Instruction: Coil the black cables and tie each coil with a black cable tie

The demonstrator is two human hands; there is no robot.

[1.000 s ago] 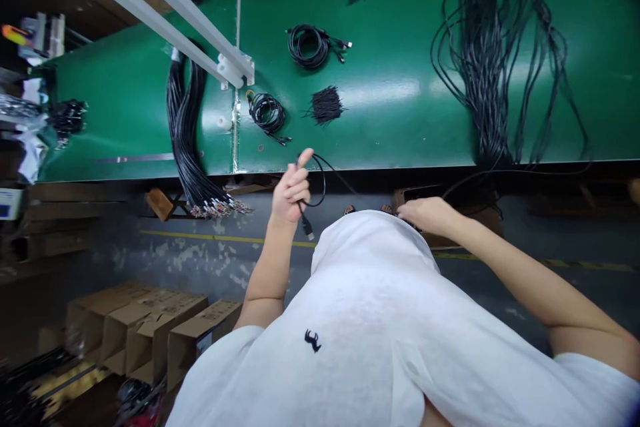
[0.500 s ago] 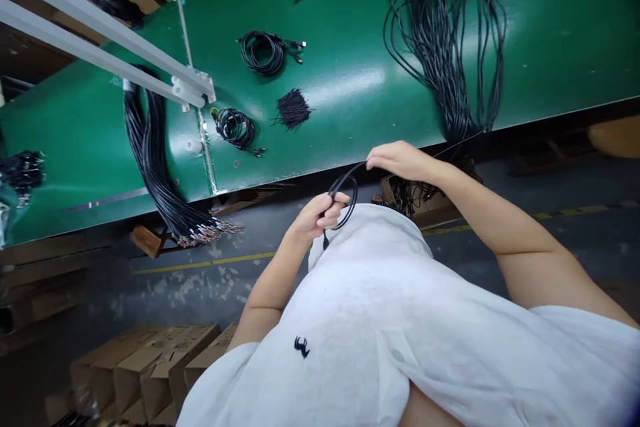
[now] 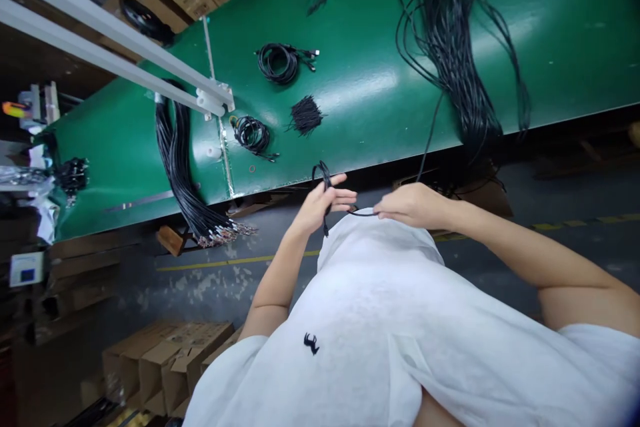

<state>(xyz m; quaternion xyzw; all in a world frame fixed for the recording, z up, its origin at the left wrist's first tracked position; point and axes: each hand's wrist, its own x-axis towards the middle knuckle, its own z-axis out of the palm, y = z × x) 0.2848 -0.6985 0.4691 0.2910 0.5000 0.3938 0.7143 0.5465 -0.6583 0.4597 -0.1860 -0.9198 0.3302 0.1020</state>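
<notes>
Slim black flexible cable (image 3: 364, 214) spans the gap before the glossy green tabletop (image 3: 360, 137). From my remote view, the left hand (image 3: 317, 205) has fingers spread, thumb pinning a looped section; the right hand (image 3: 413, 205) pinches the strand tightly. Some is looped; the remaining length, I judge, is uncoiled.

From where I sit, I see a loose white shirt (image 3: 360, 300) with soft folds. The left sleeve (image 3: 225, 373) and right sleeve (image 3: 595, 350) are short and white too. A little black mark (image 3: 311, 343) sits on the left chest. The neck slit (image 3: 419, 381) hangs open. The left hand (image 3: 317, 207) and right hand (image 3: 413, 205) are bare.
</notes>
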